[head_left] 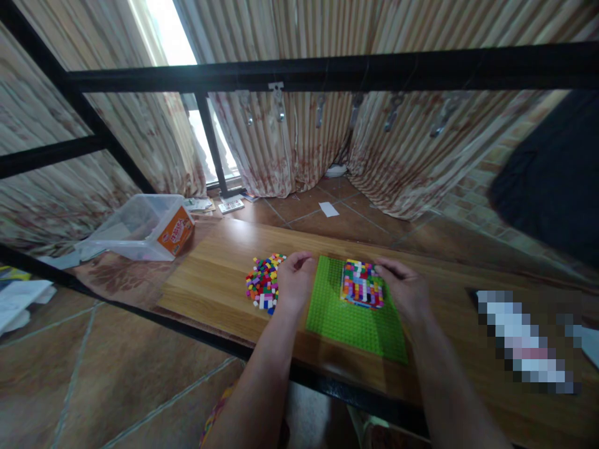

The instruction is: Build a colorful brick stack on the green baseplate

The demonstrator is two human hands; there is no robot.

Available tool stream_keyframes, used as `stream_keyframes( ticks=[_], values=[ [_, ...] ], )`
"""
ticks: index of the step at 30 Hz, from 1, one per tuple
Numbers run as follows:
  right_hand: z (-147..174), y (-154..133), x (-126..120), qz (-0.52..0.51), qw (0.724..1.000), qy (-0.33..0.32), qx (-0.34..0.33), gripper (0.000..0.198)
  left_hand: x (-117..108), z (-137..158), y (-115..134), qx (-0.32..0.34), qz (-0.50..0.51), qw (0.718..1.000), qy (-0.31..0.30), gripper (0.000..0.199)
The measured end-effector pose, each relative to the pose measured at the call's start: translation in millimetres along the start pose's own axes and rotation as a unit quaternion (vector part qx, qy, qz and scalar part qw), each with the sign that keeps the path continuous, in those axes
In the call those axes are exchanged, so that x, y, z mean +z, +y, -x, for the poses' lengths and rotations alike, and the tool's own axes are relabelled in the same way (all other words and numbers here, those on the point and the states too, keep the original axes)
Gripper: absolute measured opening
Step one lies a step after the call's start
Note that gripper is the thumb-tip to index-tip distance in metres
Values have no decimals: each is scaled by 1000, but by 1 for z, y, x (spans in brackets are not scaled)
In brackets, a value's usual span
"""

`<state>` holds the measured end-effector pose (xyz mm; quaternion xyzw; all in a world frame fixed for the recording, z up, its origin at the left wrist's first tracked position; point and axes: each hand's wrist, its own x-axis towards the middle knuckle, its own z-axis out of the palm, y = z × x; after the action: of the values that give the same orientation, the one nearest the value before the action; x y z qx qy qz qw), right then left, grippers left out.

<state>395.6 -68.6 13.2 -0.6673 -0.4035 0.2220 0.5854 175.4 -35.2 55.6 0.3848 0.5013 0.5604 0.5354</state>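
Brick stack stands on the green board; loose bricks wait, unused, at nine o'clock. Left hand, right hand curled; can't tell what's held.

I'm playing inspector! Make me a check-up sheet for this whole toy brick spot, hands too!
Surface: wooden tabletop, with a green baseplate on it.
Job's things: multicoloured brick block on the baseplate; loose brick pile left of it.
Clutter: pixelated item towards the right; clear plastic bin past the tabletop's left end; white paper on the floor.
Hands: left hand between pile and baseplate; right hand by the block's right side; whether either grips anything is unclear.
Cables: nothing seen.
Surroundings: black metal bar, striped curtains, tiled floor.
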Motion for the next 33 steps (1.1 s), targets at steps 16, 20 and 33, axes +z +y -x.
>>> stream_keyframes(
  ticks=[16, 20, 33],
  values=[
    [92, -66, 74, 89, 946, -257, -175, 16, -40, -18, 26, 33, 81, 989, 123, 16],
    [105, -51, 94, 194, 915, -299, -191, 20, -42, -17, 27, 29, 94, 989, 113, 14],
    [105, -38, 112, 238, 908, -286, -193, 19, -44, -18, 28, 15, 90, 990, 105, 12]
  ],
)
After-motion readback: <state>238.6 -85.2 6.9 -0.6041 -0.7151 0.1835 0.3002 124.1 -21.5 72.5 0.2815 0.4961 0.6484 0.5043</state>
